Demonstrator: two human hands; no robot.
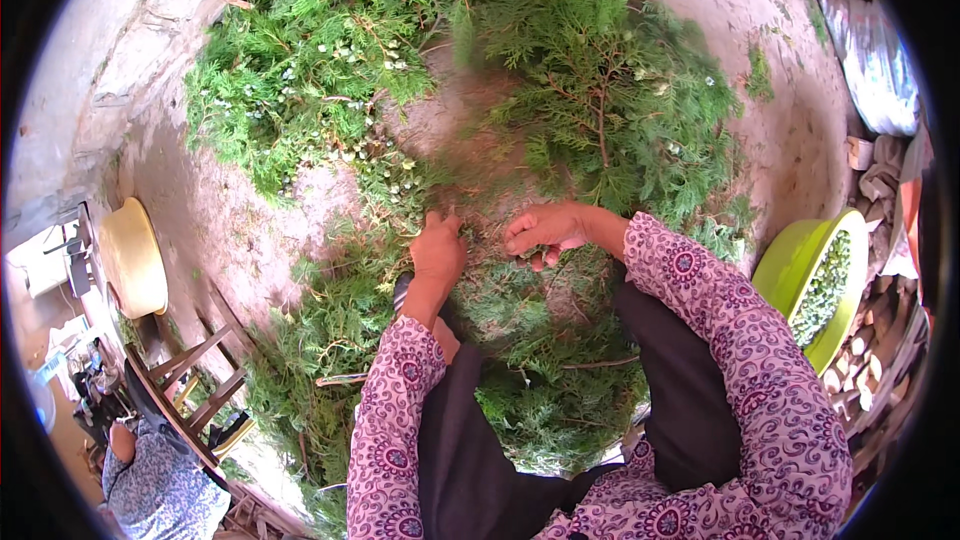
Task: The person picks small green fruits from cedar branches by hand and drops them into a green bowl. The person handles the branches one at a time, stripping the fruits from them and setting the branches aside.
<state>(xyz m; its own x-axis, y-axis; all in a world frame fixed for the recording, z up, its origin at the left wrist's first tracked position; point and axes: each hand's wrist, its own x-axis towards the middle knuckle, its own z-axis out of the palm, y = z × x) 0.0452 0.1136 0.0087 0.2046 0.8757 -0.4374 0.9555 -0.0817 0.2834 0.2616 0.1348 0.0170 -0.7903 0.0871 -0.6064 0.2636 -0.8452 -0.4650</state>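
Note:
My left hand [438,252] is closed at the middle of the view, its fingertips at a blurred green evergreen sprig [432,178] that runs up and away from it. To its right, my right hand [548,228] is curled with thumb and fingers drawn together; what lies inside is hidden. The two hands are apart. Below them, between my knees, lies a heap of loose scale-leaved clippings [510,310]. Beyond the hands are two larger piles of cut branches: a left pile [300,70] dotted with pale berries, and a right pile [610,90] with brown stems showing.
On the right stands a lime-green basin [800,265] holding small green pieces, beside stacked firewood [875,350]. A yellow basin [133,258] and a wooden chair frame [205,370] are on the left. Another person [165,485] sits at lower left. Silvery sheeting [870,60] lies at upper right.

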